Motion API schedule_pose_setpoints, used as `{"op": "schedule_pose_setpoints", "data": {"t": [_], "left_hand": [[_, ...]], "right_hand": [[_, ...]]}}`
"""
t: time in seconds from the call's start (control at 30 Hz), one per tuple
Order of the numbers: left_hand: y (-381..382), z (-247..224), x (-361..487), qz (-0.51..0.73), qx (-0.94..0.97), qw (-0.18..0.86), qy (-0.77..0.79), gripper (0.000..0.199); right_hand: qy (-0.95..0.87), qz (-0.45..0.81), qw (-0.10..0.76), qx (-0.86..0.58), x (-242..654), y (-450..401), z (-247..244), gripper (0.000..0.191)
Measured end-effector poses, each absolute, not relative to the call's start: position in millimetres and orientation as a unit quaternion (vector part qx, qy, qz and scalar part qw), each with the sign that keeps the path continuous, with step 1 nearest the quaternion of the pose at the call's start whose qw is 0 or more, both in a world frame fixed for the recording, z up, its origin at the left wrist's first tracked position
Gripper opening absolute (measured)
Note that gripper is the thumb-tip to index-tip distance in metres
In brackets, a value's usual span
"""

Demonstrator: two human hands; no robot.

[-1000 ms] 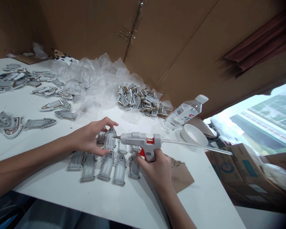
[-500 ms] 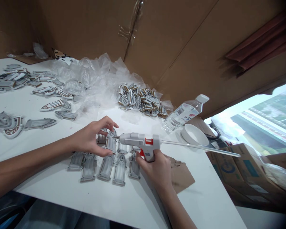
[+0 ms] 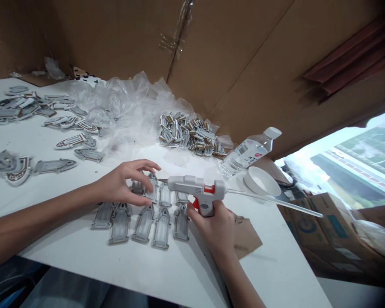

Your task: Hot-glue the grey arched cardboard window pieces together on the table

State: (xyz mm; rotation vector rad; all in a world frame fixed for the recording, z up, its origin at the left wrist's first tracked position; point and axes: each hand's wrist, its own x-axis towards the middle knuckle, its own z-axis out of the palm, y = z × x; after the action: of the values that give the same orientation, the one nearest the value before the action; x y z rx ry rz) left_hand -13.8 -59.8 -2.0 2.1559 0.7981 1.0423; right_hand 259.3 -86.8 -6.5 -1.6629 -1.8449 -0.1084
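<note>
My right hand (image 3: 216, 226) is wrapped round the handle of a white glue gun (image 3: 192, 188) with a red trigger. A long clear glue stick (image 3: 272, 201) sticks out of its back, and its nozzle points left at an arch-shaped grey piece (image 3: 152, 188). Around that piece my left hand (image 3: 126, 182) curves with thumb and fingers apart; whether a fingertip touches it I cannot tell. Several similar grey pieces lie in two rows, one of them (image 3: 161, 229) in the front row below the gun.
Behind are a heap of small pieces (image 3: 191, 134) and crumpled plastic wrap (image 3: 125, 102). More pieces (image 3: 54, 166) lie at the left. A clear bottle (image 3: 247, 154), a white bowl (image 3: 261, 182) and torn cardboard (image 3: 247, 237) are at the right.
The glue gun and my right hand have moved slightly right, and the nozzle has drawn back a little. My left hand's fingers have shifted over the upright-lying grey piece.
</note>
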Motion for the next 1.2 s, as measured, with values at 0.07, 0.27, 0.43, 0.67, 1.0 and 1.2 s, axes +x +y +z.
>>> {"op": "schedule_pose_setpoints", "data": {"t": [0.07,0.27,0.43,0.67,1.0,1.2], "left_hand": [[-59.3,-3.3,-14.1,0.397,0.808,0.316,0.3,0.016],[-61.7,-2.3,-12.3,0.408,0.799,0.313,0.31,0.019],[-62.4,-1.7,-11.5,0.409,0.799,0.316,0.307,0.017],[-64.2,0.3,-10.8,0.403,0.801,0.31,0.315,0.016],[-62.8,-1.7,-11.5,0.403,0.806,0.303,0.311,0.015],[-62.6,-0.6,-11.6,0.398,0.811,0.3,0.306,0.015]], "right_hand": [[-0.703,-0.04,0.325,-0.631,259.6,-87.0,-6.7,0.031],[-0.713,-0.034,0.322,-0.622,258.9,-87.5,-7.2,0.03],[-0.713,-0.026,0.321,-0.623,258.1,-86.8,-9.0,0.033],[-0.717,-0.021,0.304,-0.627,258.3,-86.4,-9.4,0.03],[-0.726,-0.009,0.29,-0.624,257.7,-86.5,-7.7,0.033],[-0.719,-0.04,0.305,-0.624,256.1,-87.4,-6.8,0.04]]}}
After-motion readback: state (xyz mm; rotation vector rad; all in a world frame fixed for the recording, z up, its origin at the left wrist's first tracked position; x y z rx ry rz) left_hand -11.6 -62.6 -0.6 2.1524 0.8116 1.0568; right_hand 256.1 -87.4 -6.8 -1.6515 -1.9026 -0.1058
